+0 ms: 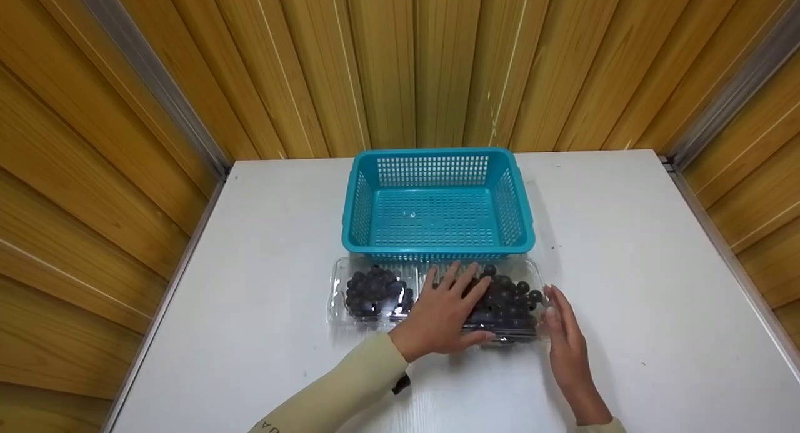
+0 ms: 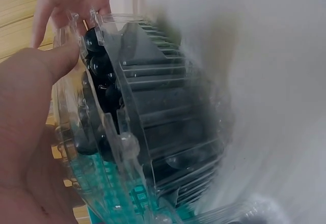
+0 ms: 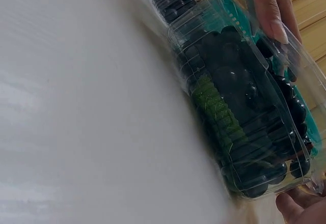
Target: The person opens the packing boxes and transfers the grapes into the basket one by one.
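A clear plastic clamshell box of dark grapes (image 1: 512, 305) lies on the white table. Across its lid rests my left hand (image 1: 442, 314), fingers spread and fairly straight. My right hand (image 1: 567, 345) stands at the box's right end, fingers straight and fingertips right at the lid's corner. In the left wrist view, a gap shows between the lid and the ribbed base, with grapes (image 2: 102, 66) visible in it. Through the wall in the right wrist view I see a green patch (image 3: 216, 107) among the grapes. A second clear box of grapes (image 1: 375, 292) sits directly left of the first.
Just behind both boxes stands a turquoise plastic basket (image 1: 437, 250) with perforated sides and nothing large inside. Wood-patterned panels (image 1: 437, 64) enclose the white table (image 1: 269, 252) at the back and sides. A small black object (image 1: 401, 383) shows beneath my left sleeve.
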Available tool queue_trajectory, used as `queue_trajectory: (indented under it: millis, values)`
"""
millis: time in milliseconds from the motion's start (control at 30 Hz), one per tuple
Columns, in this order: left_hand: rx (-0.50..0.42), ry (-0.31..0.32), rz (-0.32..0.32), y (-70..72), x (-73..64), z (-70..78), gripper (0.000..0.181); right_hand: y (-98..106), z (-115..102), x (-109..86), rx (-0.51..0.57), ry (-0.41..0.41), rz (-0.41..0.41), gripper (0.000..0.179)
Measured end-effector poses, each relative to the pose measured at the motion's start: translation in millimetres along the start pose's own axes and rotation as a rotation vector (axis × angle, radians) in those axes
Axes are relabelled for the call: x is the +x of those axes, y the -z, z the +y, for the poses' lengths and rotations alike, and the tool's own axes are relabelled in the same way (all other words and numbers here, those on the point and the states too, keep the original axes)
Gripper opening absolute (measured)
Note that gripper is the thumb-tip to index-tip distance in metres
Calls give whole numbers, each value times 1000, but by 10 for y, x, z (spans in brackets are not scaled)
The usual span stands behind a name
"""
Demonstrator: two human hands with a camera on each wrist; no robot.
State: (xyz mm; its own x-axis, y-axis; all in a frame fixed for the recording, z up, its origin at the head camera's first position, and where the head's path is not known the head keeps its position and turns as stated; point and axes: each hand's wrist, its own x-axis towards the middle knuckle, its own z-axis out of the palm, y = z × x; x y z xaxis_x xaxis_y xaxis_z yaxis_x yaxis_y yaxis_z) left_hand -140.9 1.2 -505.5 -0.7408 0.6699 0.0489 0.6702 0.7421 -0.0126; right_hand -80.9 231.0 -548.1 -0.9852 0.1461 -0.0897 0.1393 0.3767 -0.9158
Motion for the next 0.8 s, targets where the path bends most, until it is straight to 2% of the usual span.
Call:
queue_trajectory:
  millis: [233, 467, 800]
  values:
    - [-20, -2, 2, 3, -4, 5, 88, -9, 14, -11, 49, 24, 26, 55]
    - [-47, 5, -19, 21, -5, 8, 85, -36, 19, -27, 49, 64, 47, 54]
    - [-67, -6, -24, 66, 8, 12, 81, -64, 48, -33, 83, 63, 54, 53]
